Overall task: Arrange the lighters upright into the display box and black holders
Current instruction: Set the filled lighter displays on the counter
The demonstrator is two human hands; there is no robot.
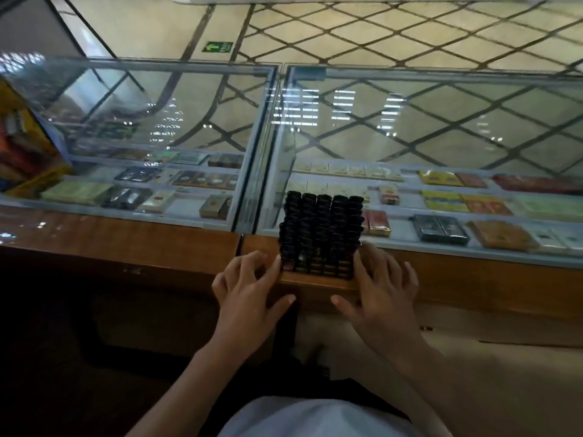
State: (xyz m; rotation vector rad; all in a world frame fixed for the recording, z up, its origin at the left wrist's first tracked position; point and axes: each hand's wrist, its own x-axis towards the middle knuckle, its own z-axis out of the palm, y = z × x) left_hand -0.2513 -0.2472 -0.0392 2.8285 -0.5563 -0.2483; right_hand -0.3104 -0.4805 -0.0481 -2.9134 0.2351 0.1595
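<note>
A shop counter is shown: flat packets are laid out in rows (441, 200) inside long glass-topped display cases (410, 121) edged with brown wood (126, 234).

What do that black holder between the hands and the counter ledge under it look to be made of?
Black holder: likely moulded plastic, with a dull sheen on rows of identical scalloped cells. Counter ledge: apparently varnished wood, reddish-brown and glossy with light reflections; it could be veneer.

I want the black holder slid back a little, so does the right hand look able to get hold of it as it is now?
Probably yes. The right hand already lies against the black holder on its right side, fingers spread, with nothing between them; the left hand touches the opposite side.
</note>
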